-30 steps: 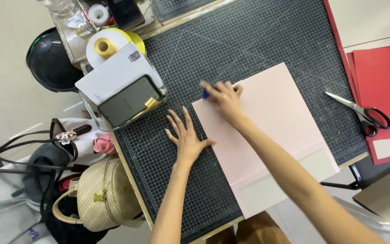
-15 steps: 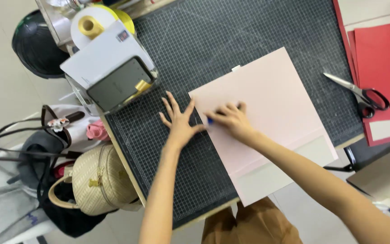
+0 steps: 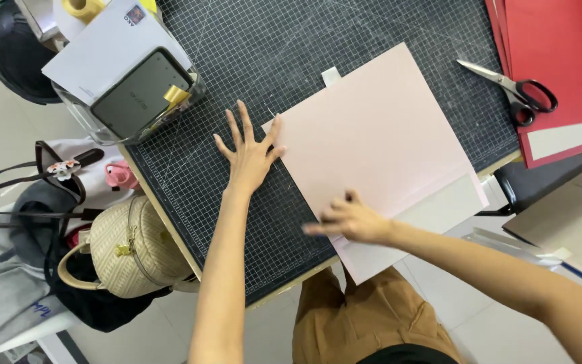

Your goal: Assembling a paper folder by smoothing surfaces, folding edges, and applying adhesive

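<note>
A large pale pink sheet (image 3: 378,135) lies askew on the dark gridded cutting mat (image 3: 277,40), over a white sheet (image 3: 439,209) that hangs past the table's near edge. My left hand (image 3: 249,156) is spread flat on the mat, with its thumb touching the pink sheet's left corner. My right hand (image 3: 348,219) rests on the sheet's near left edge, fingers bunched and blurred by motion. The small blue tool seen between those fingers earlier is hidden now.
Black-handled scissors (image 3: 516,91) lie on the mat beside red card sheets (image 3: 560,47) at the right. A clear box with a white envelope and a dark device (image 3: 136,94) stands at the left. A woven bag (image 3: 133,246) and a black helmet (image 3: 8,57) sit off the table's left side.
My right hand has slid along the pink sheet's left edge from the far corner toward me. My left hand has stayed spread flat by the sheet's left corner.
</note>
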